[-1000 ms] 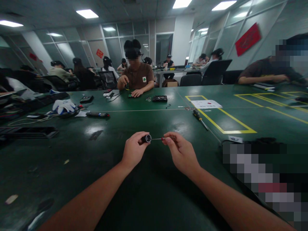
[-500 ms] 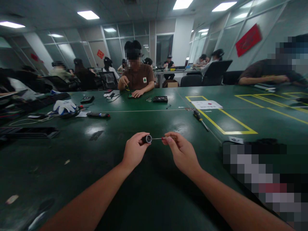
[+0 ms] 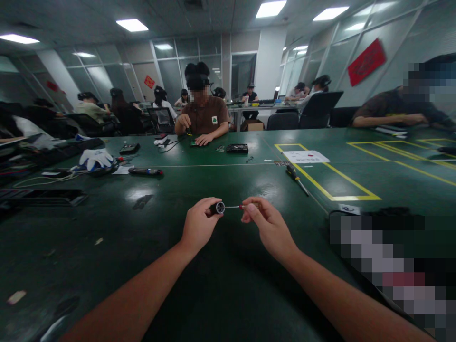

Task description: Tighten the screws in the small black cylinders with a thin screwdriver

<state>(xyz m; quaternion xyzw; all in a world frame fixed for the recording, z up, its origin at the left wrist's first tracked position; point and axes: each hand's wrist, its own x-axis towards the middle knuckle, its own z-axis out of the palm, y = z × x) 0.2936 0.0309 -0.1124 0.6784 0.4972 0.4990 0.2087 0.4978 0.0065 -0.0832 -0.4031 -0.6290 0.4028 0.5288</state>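
Pinching a black cylinder (image 3: 219, 207) between thumb and fingers, the left hand (image 3: 199, 221) I watch from my distant post presents its pale-ringed end to the right hand (image 3: 269, 221), whose thumb and fingers are closed on the red-collared handle of a small screwdriver (image 3: 242, 207) above a green table (image 3: 107, 209). I see the thin shaft bridging the gap between the hands, though I cannot tell whether its tip touches the cylinder; the fingers hide most of the cylinder and handle from me. Beyond the right hand, a black-and-yellow screwdriver (image 3: 297, 178) lies just beside a yellow tape outline (image 3: 352, 197), a white paper sheet (image 3: 306, 156) covering part of it. Near the right forearm, a pixelated item (image 3: 377, 256) crowds the table's right side. To the left I count a dark rod-shaped tool (image 3: 145, 171), white gloves (image 3: 95, 159) and a long dark tray (image 3: 42, 196). Across the table, a co-worker (image 3: 208, 111) in a brown shirt bends over a small green board (image 3: 193, 143), with a black box (image 3: 237, 148) nearby.
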